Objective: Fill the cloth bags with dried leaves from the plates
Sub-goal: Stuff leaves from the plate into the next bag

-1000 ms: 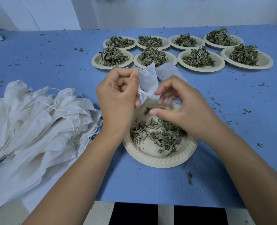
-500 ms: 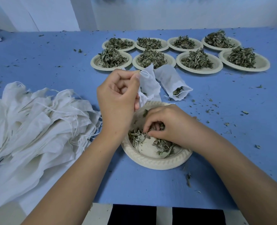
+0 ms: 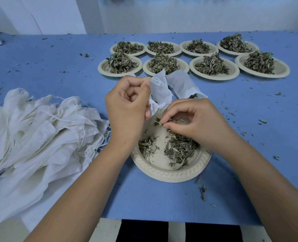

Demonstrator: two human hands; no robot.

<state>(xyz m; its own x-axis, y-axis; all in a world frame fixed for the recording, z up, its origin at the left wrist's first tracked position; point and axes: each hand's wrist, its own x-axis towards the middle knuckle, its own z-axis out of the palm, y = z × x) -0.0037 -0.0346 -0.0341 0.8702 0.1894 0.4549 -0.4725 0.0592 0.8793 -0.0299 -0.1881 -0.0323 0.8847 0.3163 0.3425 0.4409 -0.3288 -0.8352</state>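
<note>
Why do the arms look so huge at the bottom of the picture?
Head view: its wide-angle lens stretches what is close, so the bare left forearm and right forearm swell; light there is soft, the white back wall hazy.

A small hand-packing workroom: blue-covered table [image 3: 40, 63] against white walls [image 3: 197, 16], rows of leaf-heaped plates [image 3: 213, 76], piled cloth bags [image 3: 36, 137].

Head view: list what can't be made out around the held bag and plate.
Fill of the held bag: head view, its cloth and the left hand hide the inside.
Far rim of the near plate: covered by the right hand.
Pile of bags: cut by the left edge, uncountable.
</note>
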